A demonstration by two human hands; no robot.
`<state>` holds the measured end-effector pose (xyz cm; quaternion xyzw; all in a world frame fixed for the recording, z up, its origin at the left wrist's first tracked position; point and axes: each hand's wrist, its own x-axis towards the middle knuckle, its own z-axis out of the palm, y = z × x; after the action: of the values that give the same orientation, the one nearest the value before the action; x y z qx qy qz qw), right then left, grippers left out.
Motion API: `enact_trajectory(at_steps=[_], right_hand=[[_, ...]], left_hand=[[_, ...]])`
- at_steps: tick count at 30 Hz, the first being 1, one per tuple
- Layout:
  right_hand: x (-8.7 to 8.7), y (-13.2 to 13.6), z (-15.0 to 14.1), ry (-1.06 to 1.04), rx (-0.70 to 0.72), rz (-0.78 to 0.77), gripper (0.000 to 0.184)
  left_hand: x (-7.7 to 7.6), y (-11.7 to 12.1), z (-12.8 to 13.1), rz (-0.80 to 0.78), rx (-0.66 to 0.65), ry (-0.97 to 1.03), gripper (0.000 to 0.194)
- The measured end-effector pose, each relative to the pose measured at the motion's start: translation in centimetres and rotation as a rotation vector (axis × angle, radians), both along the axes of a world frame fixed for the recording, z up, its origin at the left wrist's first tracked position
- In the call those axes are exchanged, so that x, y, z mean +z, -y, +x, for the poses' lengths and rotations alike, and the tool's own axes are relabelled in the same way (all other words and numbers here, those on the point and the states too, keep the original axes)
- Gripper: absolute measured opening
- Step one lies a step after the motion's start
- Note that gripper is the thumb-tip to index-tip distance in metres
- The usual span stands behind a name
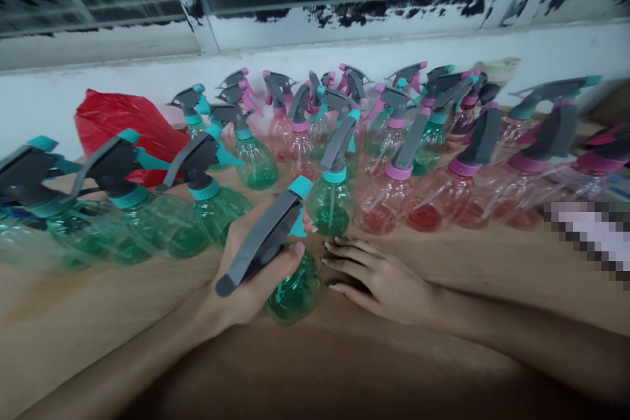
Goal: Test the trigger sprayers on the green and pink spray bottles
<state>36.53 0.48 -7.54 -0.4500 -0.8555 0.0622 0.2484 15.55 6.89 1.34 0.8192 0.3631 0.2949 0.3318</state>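
My left hand [251,269] is closed around the neck of a green spray bottle [296,289] with a grey and teal trigger head. The bottle leans a little, its base near the wooden table [457,289]; whether it touches is unclear. My right hand [381,275] lies open just right of it, palm down, fingers stretched towards the bottle and holding nothing. Directly beyond the hands stands another green spray bottle [331,203] with a teal collar. Pink spray bottles [384,203] with pink collars stand to its right.
More green spray bottles [216,210] line the left side, and several mixed ones crowd the back by the white wall [305,56]. A red plastic bag [125,125] lies at the back left. A blurred-out pale object [590,230] is at the right edge.
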Motion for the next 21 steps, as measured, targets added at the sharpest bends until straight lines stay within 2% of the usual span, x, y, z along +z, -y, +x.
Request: enact_trajectory(at_steps=[4, 10, 13, 21], right_hand=[[0.0, 0.0, 0.0, -0.001, 0.001, -0.001, 0.036], [-0.1, 0.0, 0.1, -0.020, 0.010, 0.003, 0.035], [-0.1, -0.1, 0.1, -0.017, 0.009, 0.001, 0.036], [-0.1, 0.0, 0.0, -0.010, 0.002, -0.003, 0.036]], left_hand=[[0.1, -0.1, 0.4, -0.008, -0.004, 0.001, 0.015], [0.8, 0.3, 1.1, -0.023, -0.059, 0.105, 0.013], [1.1, 0.5, 1.2, 0.016, -0.059, 0.133, 0.016], [0.7, 0.3, 1.2, 0.059, -0.069, 0.125, 0.015]])
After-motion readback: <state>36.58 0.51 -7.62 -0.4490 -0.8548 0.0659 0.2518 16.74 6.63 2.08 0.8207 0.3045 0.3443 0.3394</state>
